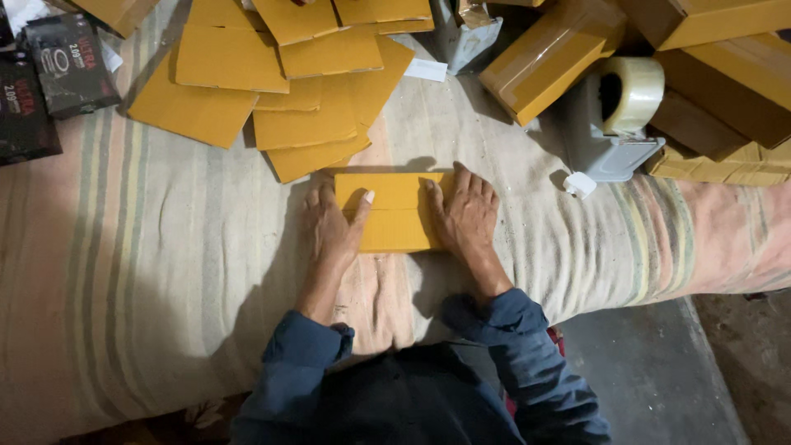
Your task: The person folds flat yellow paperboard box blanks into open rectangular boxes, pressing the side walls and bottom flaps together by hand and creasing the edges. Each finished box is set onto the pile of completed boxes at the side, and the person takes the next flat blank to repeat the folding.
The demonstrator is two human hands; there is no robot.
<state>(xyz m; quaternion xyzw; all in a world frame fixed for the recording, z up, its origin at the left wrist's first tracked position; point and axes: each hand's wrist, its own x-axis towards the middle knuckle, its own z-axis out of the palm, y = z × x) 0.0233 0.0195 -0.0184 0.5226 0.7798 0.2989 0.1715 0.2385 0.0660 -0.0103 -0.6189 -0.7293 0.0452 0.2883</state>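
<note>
Head view only: both hands press flat on a small yellow-brown cardboard piece [394, 213] lying on the striped cloth surface [148, 272], near its front edge. Left hand [334, 227] covers the piece's left end, fingers [365, 200] spread open and laid flat, thumb angled across the card; nothing is gripped. Right hand [468, 213] covers the right end, fingers likewise extended and flat, palm down, holding nothing. Dark blue sleeves [527, 346] run back toward the camera. Beyond the hands, a loose pile of flat cardboard sheets [280, 74] of the same colour overlaps across the cloth, its nearest sheet just beside the pressed piece. To the upper right sit assembled, taped cardboard boxes [548, 58], stacked and leaning on each other. Grey tape dispenser [606, 136] with a roll of clear tape [634, 91] stands near the right hand, between it and the boxes, with a white tape end hanging at its lower left. Two dark printed packages [49, 78] lie at the far left edge, well apart from the hands. Grey floor [651, 371] shows lower right.
</note>
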